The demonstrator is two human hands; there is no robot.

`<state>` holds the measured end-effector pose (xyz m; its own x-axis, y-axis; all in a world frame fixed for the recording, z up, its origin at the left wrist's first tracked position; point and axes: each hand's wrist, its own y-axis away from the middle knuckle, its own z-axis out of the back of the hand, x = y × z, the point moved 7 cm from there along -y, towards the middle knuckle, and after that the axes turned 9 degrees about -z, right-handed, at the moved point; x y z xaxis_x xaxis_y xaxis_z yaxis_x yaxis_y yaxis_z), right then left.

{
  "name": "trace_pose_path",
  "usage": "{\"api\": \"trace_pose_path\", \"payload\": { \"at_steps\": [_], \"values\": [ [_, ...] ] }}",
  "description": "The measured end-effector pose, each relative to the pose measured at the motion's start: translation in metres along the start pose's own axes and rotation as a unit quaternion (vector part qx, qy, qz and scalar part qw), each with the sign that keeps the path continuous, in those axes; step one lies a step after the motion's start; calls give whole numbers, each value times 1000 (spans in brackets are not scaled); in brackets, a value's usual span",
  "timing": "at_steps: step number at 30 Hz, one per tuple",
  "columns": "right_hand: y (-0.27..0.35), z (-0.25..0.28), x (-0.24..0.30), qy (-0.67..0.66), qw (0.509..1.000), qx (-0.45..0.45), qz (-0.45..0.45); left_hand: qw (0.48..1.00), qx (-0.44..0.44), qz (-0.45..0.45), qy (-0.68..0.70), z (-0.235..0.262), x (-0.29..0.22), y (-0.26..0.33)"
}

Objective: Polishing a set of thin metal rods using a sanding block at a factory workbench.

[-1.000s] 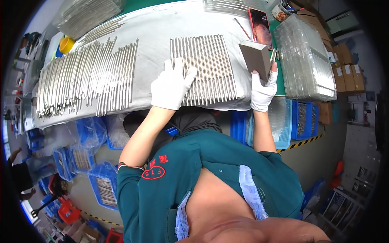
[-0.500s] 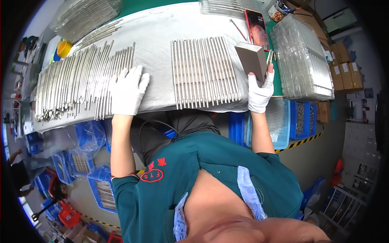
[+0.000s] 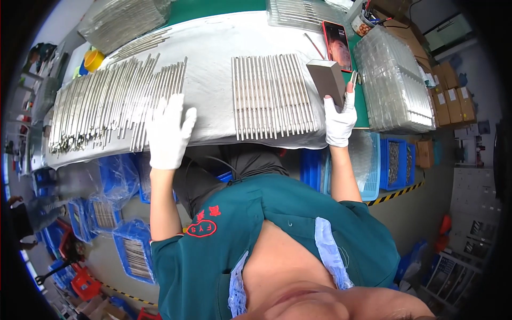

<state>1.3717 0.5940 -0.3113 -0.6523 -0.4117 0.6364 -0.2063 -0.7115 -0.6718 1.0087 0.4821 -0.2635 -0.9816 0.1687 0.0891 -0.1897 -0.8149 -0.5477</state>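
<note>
My left hand (image 3: 169, 133), in a white glove, lies flat with its fingers out over the right end of a loose spread of thin metal rods (image 3: 101, 101). The rods under the palm are hidden. To the right, a neat row of similar rods (image 3: 273, 98) lies side by side on the white cloth (image 3: 208, 58). At the row's right, my right hand (image 3: 340, 120), gloved with bare fingertips, holds the near end of a dark grey rectangular block (image 3: 328, 81). Beside its raised finger shows a slim light piece that I cannot make out.
Behind the block, a red-edged phone (image 3: 337, 47) lies beside a thin rod (image 3: 314, 46). Stacked clear plastic trays (image 3: 392, 80) stand at the right, wrapped trays (image 3: 125, 24) at the far left, by a yellow cup (image 3: 94, 61). Blue crates (image 3: 133, 250) sit below the table.
My left hand has drawn slightly toward me and left across the rods. My right hand and the block have shifted a little left, toward the neat row. The view has also moved slightly.
</note>
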Motion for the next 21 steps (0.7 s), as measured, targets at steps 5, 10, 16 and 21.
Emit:
{"api": "trace_pose_path", "payload": {
  "at_steps": [5,10,16,21],
  "values": [
    [-3,-3,3,18,1000,4,8,992,28,-26,-117,35,17,77],
    [-7,0,-2,3,1000,2,-10,975,-13,196,-100,73,46,142],
    [-20,18,23,-144,986,-7,-82,956,10,275,-105,90,66,183],
    [-50,37,47,-340,928,-70,-134,958,-8,273,-86,89,58,172]
  ]
}}
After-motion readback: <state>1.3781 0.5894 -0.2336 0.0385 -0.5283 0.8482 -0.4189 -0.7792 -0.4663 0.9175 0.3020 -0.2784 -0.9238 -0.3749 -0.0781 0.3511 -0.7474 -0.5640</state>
